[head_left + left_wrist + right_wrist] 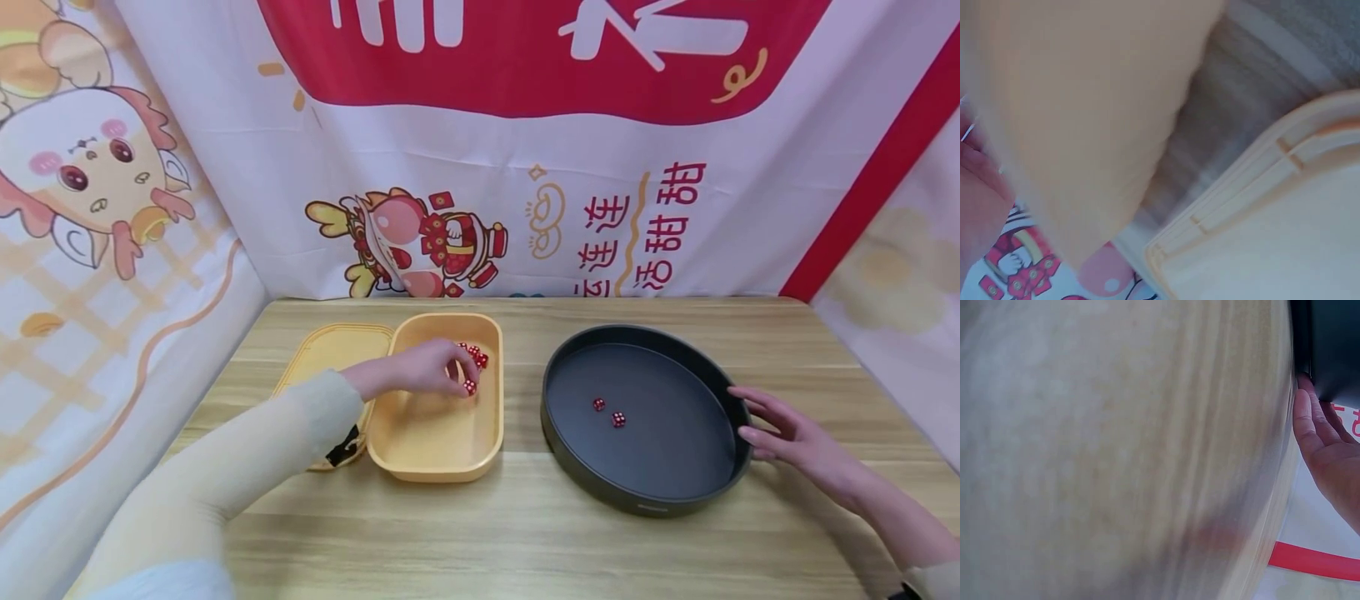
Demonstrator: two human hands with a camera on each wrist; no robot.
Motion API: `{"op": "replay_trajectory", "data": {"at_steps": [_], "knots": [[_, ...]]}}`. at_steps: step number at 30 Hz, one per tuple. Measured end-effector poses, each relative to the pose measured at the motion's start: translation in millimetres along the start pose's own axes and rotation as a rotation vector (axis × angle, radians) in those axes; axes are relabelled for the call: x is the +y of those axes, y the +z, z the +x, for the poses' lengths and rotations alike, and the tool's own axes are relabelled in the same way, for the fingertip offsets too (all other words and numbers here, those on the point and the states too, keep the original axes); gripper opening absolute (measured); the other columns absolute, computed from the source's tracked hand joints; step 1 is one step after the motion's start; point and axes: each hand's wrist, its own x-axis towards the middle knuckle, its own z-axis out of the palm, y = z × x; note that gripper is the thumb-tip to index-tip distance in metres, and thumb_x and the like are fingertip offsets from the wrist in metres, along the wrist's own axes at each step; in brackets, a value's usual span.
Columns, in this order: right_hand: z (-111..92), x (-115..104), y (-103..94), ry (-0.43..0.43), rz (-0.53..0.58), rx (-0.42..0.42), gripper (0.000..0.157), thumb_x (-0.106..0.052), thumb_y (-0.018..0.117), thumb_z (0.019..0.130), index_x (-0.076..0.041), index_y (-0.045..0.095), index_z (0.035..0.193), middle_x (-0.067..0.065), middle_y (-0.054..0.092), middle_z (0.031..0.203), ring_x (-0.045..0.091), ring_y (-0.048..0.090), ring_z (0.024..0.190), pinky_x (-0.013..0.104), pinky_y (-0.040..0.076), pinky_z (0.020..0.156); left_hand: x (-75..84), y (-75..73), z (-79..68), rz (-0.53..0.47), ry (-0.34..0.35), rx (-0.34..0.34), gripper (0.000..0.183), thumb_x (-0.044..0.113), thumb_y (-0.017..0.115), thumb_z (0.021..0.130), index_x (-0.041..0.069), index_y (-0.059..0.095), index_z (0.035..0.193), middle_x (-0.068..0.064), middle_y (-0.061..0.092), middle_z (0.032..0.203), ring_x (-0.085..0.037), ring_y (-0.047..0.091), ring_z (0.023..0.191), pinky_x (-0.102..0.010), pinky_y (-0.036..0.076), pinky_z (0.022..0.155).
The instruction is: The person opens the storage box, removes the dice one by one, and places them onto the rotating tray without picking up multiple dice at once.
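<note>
My left hand (427, 367) reaches into a yellow rectangular box (491, 433). Its thumb and fingertips pinch a red die (470, 387) with white dots. Several more red dice (476, 353) lie in the box just past the fingers, partly covered by them. On the right is a round dark pan (660, 467) with a low wall. Two red dice, a left die (599, 404) and a right die (618, 419), lie on its floor. My right hand (798, 437) touches the pan's right rim with fairly straight fingers, also seen against the wall in the right wrist view.
A yellow lid (337, 350) lies left of the box, partly under the left forearm, with a black patch near its front end. The wood-grain table (465, 533) meets a printed cloth (450, 142) behind, and cloth also hangs at both sides.
</note>
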Motion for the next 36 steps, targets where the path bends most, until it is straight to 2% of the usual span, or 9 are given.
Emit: {"op": "replay_trajectory", "data": {"at_steps": [4,9,16,19,22,26,36], "knots": [[0,0,-0.2,0.004,-0.005,0.003,0.056,-0.005,0.049,0.101,-0.016,0.030,0.152,-0.020,0.036,0.133,-0.015,0.040,0.113,0.026,0.053,0.078,10.2,-10.7,-1.9,-0.006,0.012,0.024,0.014,0.009,0.078,0.082,0.008,0.074,0.096,0.007,0.068,0.087,-0.012,0.060,0.076,-0.026,0.051,0.070],[0,-2,0.7,0.006,0.000,0.005,0.055,-0.005,0.049,0.101,-0.016,0.030,0.152,-0.018,0.036,0.134,-0.015,0.040,0.113,0.026,0.053,0.078,29.0,-20.0,-0.6,-0.018,0.028,0.032,0.013,0.013,0.077,0.084,0.011,0.073,0.097,0.007,0.067,0.085,-0.012,0.061,0.078,-0.027,0.051,0.072],[1,-3,1.7,-0.004,-0.001,0.008,0.054,-0.005,0.049,0.101,-0.015,0.031,0.151,-0.017,0.036,0.135,-0.015,0.039,0.114,0.026,0.053,0.078,62.4,-27.8,12.1,-0.055,0.104,0.003,0.014,0.016,0.076,0.086,0.014,0.072,0.100,0.006,0.067,0.091,-0.013,0.062,0.081,-0.028,0.053,0.071],[0,-2,1.3,-0.002,-0.001,0.009,0.054,-0.006,0.049,0.101,-0.015,0.031,0.151,-0.016,0.035,0.135,-0.015,0.039,0.113,0.026,0.053,0.078,78.3,-28.3,21.6,-0.051,0.114,-0.023,0.015,0.018,0.075,0.087,0.015,0.072,0.101,0.007,0.067,0.092,-0.012,0.062,0.083,-0.029,0.054,0.061],[0,-2,1.1,-0.001,-0.002,0.010,0.054,-0.006,0.049,0.101,-0.015,0.031,0.151,-0.017,0.035,0.134,-0.015,0.039,0.113,0.026,0.053,0.078,92.7,-26.1,33.5,-0.029,0.118,-0.047,0.016,0.019,0.075,0.087,0.016,0.072,0.103,0.009,0.067,0.093,-0.011,0.061,0.085,-0.028,0.052,0.059],[-1,-1,1.3,-0.004,0.003,0.013,0.054,-0.005,0.049,0.101,-0.014,0.032,0.151,-0.018,0.036,0.133,-0.015,0.039,0.114,0.026,0.054,0.078,108.6,-20.3,51.8,0.023,0.162,-0.081,0.019,0.019,0.075,0.087,0.013,0.072,0.105,0.009,0.067,0.095,-0.009,0.061,0.085,-0.023,0.049,0.071],[0,-1,1.7,0.016,0.023,0.011,0.054,-0.007,0.050,0.101,-0.015,0.031,0.152,-0.010,0.034,0.137,-0.016,0.038,0.112,0.027,0.054,0.079,130.5,-1.3,101.7,0.081,0.232,-0.148,0.018,0.018,0.073,0.088,0.013,0.071,0.105,0.008,0.067,0.093,-0.007,0.057,0.082,-0.018,0.047,0.075]]}}
